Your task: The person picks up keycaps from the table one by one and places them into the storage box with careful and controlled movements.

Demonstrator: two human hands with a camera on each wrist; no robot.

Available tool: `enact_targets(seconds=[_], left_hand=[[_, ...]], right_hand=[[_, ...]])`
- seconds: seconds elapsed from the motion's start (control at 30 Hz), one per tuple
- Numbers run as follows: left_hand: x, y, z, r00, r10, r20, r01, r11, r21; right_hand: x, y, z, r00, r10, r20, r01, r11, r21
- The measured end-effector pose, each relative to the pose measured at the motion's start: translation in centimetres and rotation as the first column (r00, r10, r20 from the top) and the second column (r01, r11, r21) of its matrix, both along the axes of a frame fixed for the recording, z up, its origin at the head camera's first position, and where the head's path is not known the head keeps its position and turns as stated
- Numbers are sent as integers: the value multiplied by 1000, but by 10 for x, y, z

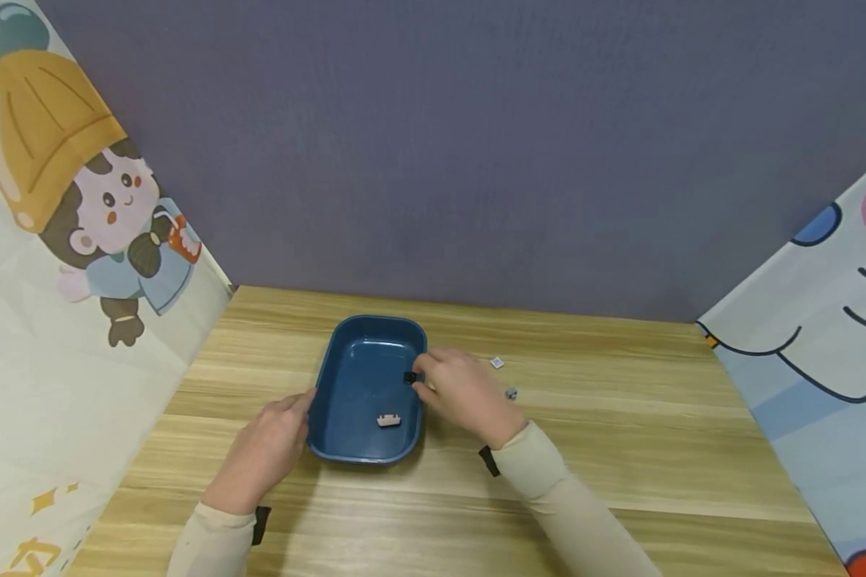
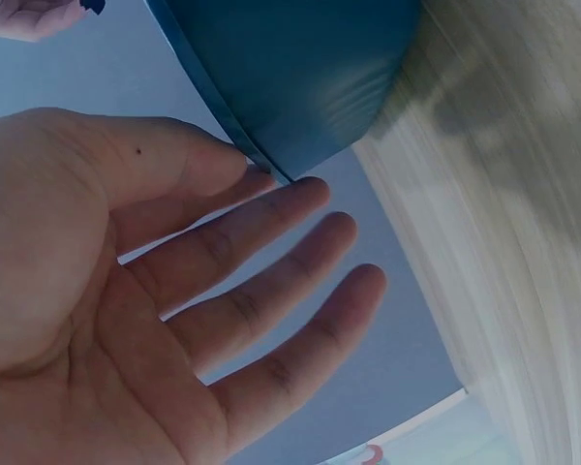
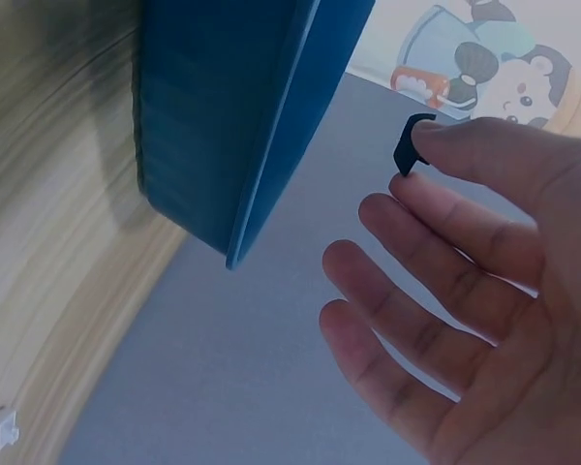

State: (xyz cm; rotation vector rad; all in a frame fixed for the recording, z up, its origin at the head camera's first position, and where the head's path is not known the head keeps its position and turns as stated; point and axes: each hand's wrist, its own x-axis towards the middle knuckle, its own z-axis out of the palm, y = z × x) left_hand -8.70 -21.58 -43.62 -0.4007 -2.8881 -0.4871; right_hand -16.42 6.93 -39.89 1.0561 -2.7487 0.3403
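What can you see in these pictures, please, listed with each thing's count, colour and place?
Tray: 1, blue, on the table
Black piece: 1, black, pinched by the right hand at the tray's right rim
Pale piece: 1, pale pink, inside the tray, toward its near end
Square piece: 1, whitish, on the table, right of the tray
Small piece: 1, bluish grey, on the table, nearer than the square piece
Table: 1, light wood, under the tray
Panel: 1, greyish purple, behind the table
Cartoon sheets: 2, multicoloured, left and right sides
Wrist attachments: 2, black, one per wrist
Sleeves: 2, cream, on the forearms
Left hand: 1, bare, fingers at the tray's left rim
Right hand: 1, bare, above the tray's right side
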Motion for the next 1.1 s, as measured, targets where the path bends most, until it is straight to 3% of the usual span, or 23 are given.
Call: enact_targets(seconds=[0.27,0.67,0.87,1.1], left_hand=[[-1,0,0,1000,-16,-13,16,1000,-8],[-1,0,0,1000,-16,-1,16,1000,-23],[-2,0,-1,1000,-19,1,19,999,-28],[-2,-1,0,1000,-23,-17,23,999,-25]], right_hand=[[-1,4,-8,1000,-19,0,19,1000,-16],[-6,56,-23,993,-120,20,120,993,-12],[-7,91,-34,969,-218,115,223,974,-29],[-10,124,-48,936,-316,152,320,948,3]])
